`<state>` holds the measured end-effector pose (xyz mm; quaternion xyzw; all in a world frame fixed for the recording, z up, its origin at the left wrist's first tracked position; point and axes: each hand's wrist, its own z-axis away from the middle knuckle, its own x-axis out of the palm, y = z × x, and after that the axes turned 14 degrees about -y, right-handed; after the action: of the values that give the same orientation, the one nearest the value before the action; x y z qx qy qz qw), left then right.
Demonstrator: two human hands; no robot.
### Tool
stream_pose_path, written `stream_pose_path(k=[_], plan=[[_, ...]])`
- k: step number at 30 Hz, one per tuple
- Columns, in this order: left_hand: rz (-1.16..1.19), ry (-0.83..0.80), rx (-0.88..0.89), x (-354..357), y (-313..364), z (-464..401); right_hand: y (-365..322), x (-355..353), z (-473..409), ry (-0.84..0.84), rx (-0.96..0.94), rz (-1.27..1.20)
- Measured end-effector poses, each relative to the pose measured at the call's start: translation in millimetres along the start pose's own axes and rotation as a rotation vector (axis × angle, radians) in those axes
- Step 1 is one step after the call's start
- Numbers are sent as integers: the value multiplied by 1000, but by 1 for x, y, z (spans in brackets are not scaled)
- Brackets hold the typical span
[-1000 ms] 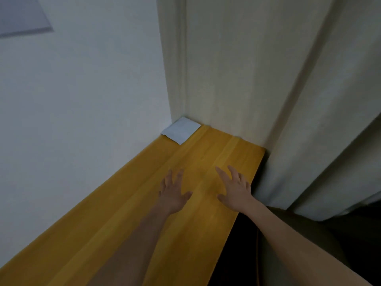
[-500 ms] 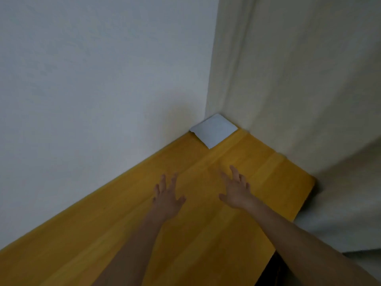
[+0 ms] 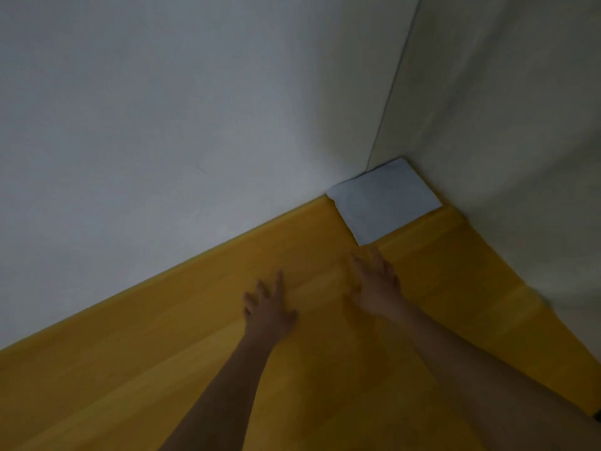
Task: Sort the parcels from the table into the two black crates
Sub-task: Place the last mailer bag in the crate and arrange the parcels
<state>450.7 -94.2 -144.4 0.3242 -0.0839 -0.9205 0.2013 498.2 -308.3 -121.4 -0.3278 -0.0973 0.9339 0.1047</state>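
Observation:
A flat white parcel (image 3: pixel 383 201) lies in the far corner of the yellow wooden table (image 3: pixel 162 369), against the wall and the curtain. My right hand (image 3: pixel 377 284) reaches over the table with fingers spread, its fingertips just short of the parcel's near corner. My left hand (image 3: pixel 268 307) is stretched out further left and nearer to me, fingers spread, holding nothing. No black crate is in view.
A white wall (image 3: pixel 162 125) runs along the table's far edge. A pale curtain (image 3: pixel 504 125) hangs along the right side and meets the table's end. A dark gap shows at the bottom right corner.
The view has swung left and closer to the corner. Both hands have moved forward toward the parcel, the right hand now almost at its near corner.

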Motion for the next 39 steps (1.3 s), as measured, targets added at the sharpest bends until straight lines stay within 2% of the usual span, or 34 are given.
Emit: stream_pose_path(k=[3,10,15,19,21,24,26,29,32,35,39], plan=[[-90,-2,-79,0,11,-2,9,-8,-26,12,-6,-4],[-186,-1,-101,1,14,-1,4,-5,-49,-19,26,15],[-103,-93,-70,-11,11,4,4,-12,-36,-35,20,-15],[74,-133,-13,-30,-4,11,-3,-15,-9,-11,-82,-55],[245,-103,4,-35,-13,19,-11,-14,10,87,-184,-195],[521,-32,42,-36,-22,42,-33,-19,50,183,-355,-690],[723,1,84,-36,-25,60,-47,-26,78,132,-439,-1039],[982,19,152,-42,-31,94,-64,-32,117,-52,-578,-1423],[1130,6,258,-51,-42,133,-80,-32,157,-144,-684,-1628],[1171,-22,374,-59,-57,173,-99,-24,194,-170,-759,-1783],[1206,-50,429,-61,-88,212,-122,-10,232,-182,-806,-1859]])
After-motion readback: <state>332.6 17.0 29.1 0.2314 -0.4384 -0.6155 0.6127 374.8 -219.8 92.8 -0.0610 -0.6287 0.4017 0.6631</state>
